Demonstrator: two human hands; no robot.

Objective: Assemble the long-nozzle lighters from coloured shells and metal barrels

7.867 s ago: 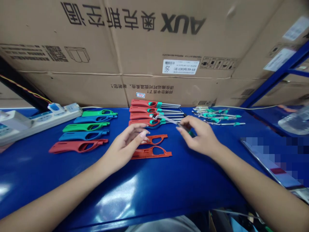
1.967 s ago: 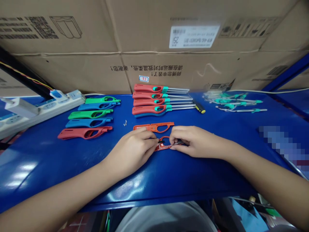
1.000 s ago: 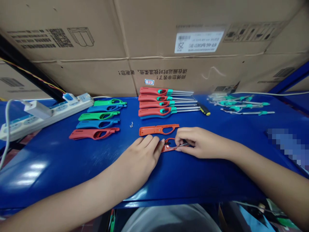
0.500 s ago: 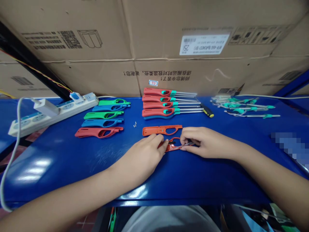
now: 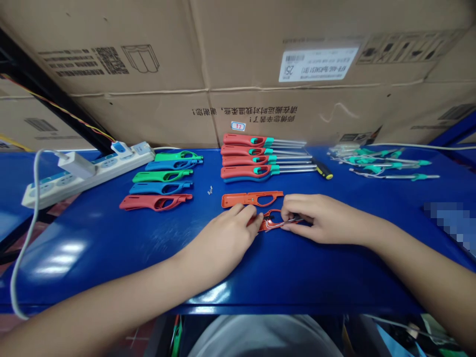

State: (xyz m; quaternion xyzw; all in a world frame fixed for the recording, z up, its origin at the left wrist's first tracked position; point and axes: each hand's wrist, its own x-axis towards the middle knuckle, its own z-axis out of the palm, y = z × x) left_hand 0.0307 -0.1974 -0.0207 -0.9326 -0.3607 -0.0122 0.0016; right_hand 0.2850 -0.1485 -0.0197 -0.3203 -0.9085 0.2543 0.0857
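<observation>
My left hand (image 5: 236, 233) holds down an orange lighter casing half (image 5: 273, 214) lying open-side up on the table, its fingers covering the left end. White and dark wires (image 5: 273, 225) run inside it. At its right end, my right hand (image 5: 316, 218) pinches a thin silvery-dark piece with wires; the fingers hide most of this piece. Just behind lies the matching orange casing half (image 5: 238, 199), its inside facing up, touched by neither hand.
Assembled red lighters (image 5: 245, 172) are lined up at the back, beside a screwdriver (image 5: 323, 169). Several coloured casings (image 5: 152, 202) and a power strip (image 5: 100, 168) are on the left, small screws (image 5: 210, 190) near the middle, green-tipped metal tubes (image 5: 390, 163) at the right. Cardboard (image 5: 241, 59) stands behind.
The view has shifted slightly. Both hands keep nearly the same place on the orange casing half, with only small finger movements.
</observation>
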